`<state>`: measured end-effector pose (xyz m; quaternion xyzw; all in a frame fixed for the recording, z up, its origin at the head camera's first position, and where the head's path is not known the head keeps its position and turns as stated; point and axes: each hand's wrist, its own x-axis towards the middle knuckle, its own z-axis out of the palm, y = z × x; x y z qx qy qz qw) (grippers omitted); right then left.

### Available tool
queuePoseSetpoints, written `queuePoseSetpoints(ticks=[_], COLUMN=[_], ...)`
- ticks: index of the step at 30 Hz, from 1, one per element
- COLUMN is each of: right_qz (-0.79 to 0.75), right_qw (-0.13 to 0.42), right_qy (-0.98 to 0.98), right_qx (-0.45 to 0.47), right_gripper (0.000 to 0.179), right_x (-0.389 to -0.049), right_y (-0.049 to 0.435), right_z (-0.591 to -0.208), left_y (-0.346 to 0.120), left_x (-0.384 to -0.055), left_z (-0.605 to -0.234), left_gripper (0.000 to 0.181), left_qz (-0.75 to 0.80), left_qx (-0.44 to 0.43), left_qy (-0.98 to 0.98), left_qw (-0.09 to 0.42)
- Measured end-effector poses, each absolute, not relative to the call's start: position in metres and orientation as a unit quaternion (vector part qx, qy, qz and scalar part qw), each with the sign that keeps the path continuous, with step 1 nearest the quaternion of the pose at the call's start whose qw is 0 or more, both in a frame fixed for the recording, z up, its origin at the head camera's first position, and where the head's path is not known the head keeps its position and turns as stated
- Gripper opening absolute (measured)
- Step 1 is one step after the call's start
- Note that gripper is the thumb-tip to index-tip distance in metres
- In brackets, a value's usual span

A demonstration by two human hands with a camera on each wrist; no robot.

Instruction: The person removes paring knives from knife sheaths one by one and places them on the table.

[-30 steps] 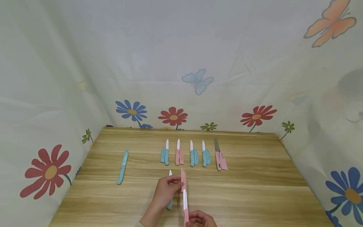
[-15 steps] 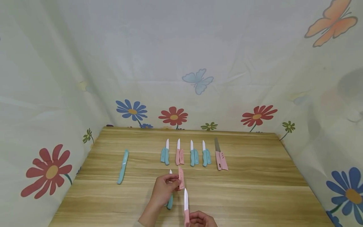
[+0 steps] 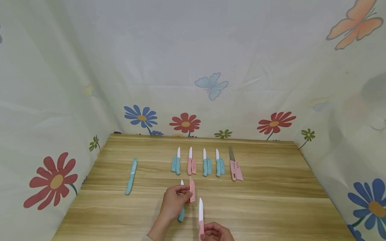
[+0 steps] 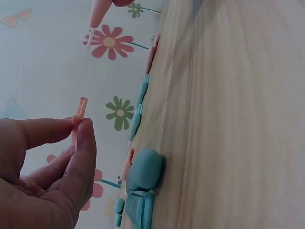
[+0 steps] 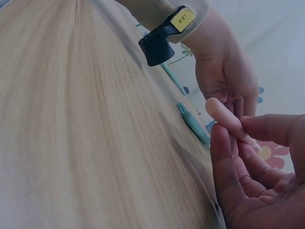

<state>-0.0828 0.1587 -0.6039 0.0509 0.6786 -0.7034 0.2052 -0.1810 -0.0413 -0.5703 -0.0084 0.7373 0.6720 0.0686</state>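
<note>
In the head view my left hand (image 3: 172, 203) pinches a pink blade sheath (image 3: 192, 190) between thumb and fingers, above the table. My right hand (image 3: 217, 232) grips a pink-handled paring knife (image 3: 201, 212) by its handle, its white blade bare and pointing away from me. Sheath and blade are apart, with a small gap between them. Beneath the left hand lies a teal knife (image 3: 181, 214) with a white blade, partly covered by that hand. From the left wrist view, thumb and fingertips hold the sheath (image 4: 80, 112) edge-on. The right wrist view shows the pink handle (image 5: 223, 114) between thumb and fingers.
Across the table's back stands a row: teal knives (image 3: 178, 165) (image 3: 205, 167) and a pink knife (image 3: 189, 166), each beside its sheath, and a larger pink knife (image 3: 232, 169) with a grey blade. Another teal knife (image 3: 131, 177) lies at left. Patterned cloth walls surround the wooden table (image 3: 271, 207).
The pink sheath has come off the knife's blade tip. My left hand has shifted slightly left with the sheath, and my right hand has drawn the knife slightly right.
</note>
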Motion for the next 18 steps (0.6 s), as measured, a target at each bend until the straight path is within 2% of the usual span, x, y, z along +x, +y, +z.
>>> queuePoseSetpoints(ticks=[9,18], right_qz=[-0.700,-0.689], right_qw=[0.197,0.169], right_qy=[0.685,0.700], right_qx=[0.052,0.080], right_gripper=[0.039,0.042], right_x=[-0.082,-0.085], right_y=[0.159,0.159], right_z=[-0.603,-0.593], left_y=[-0.036,-0.028], left_x=[-0.181,-0.175], left_z=[-0.571,-0.573], left_gripper=[0.025,0.028], left_qz=[0.568,0.488], left_qx=[-0.015,0.030], left_qy=[0.822,0.872], left_qw=[0.033,-0.003])
